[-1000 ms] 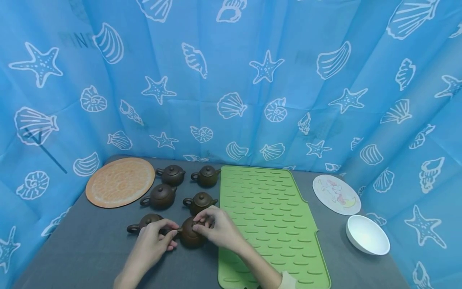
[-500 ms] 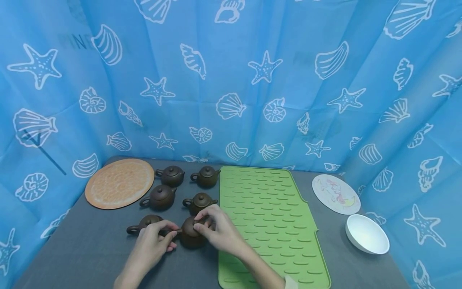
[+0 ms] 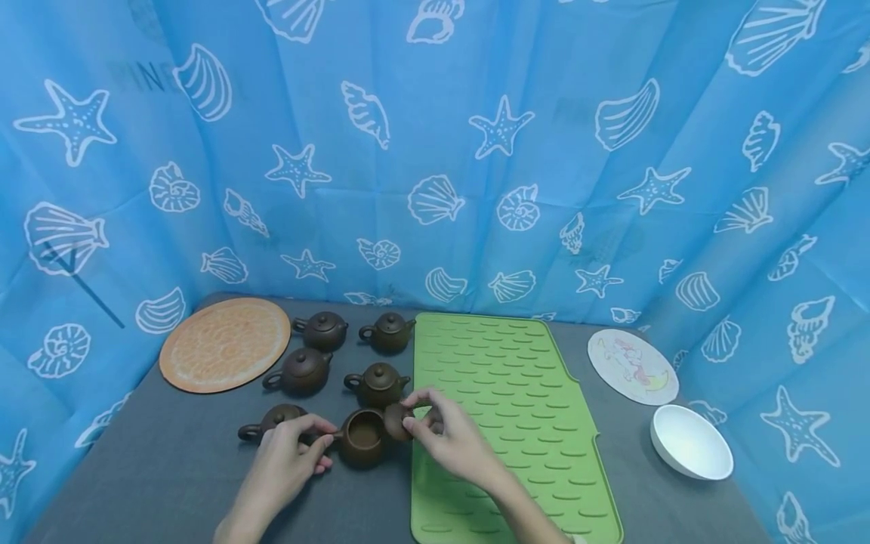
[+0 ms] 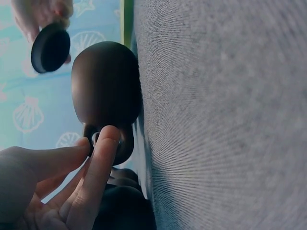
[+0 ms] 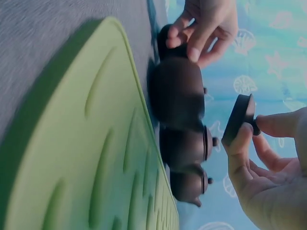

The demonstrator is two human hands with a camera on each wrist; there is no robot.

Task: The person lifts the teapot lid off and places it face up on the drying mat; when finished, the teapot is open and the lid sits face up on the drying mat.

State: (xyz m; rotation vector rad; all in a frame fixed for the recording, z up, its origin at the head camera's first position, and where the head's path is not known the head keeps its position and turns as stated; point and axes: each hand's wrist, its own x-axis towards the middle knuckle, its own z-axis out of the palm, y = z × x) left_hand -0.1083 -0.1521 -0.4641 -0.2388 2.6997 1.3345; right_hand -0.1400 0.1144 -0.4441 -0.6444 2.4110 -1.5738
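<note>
In the head view, a dark brown teapot point(image 3: 360, 455) stands upright on the grey cloth with its round mouth uncovered. My left hand point(image 3: 282, 462) pinches its looped handle point(image 4: 125, 146) between thumb and fingers, as the left wrist view shows. The teapot's lid point(image 3: 396, 421) is off, held tilted by its knob between the thumb and fingers of my right hand point(image 3: 448, 438). That hand is just right of the pot's rim, over the green mat's left edge. In the right wrist view the lid point(image 5: 238, 117) is clear of the pot, its knob towards my palm.
Several lidded teapots stand close by, one right behind point(image 3: 377, 384) and one partly hidden by my left hand point(image 3: 280, 417). A green ribbed mat point(image 3: 503, 423) lies to the right. An orange round mat point(image 3: 227, 344), a white printed disc point(image 3: 632, 366) and a white bowl point(image 3: 692, 444) are farther out.
My right hand has lifted the lid off the teapot and moved right with it, so the pot's inside now shows. My left hand keeps its place on the handle.
</note>
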